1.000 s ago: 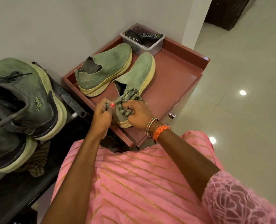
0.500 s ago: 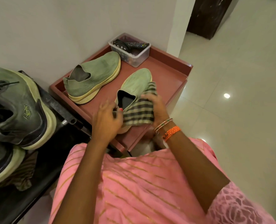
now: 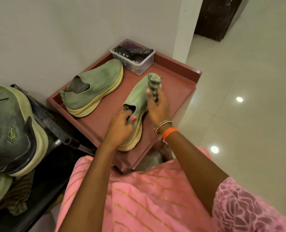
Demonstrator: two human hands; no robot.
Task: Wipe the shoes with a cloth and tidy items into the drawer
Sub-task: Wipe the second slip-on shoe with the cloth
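Two hands work the near green shoe point(image 3: 136, 97) on the reddish tabletop point(image 3: 177, 84): the left hand point(image 3: 120, 129) has its fingers curled into the shoe's heel opening, gripping it, while the right hand point(image 3: 156, 108) pinches the bunched checked cloth point(image 3: 154, 82) between thumb and fingers against the toe. The second green shoe point(image 3: 95, 86) sits farther left near the wall, a clear box point(image 3: 135, 59) of remotes stands at the far edge, and dark sneakers point(image 3: 10, 131) are stacked on the left.

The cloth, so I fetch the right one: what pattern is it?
Dark and pale checks, on the cloth in the right hand, head view.
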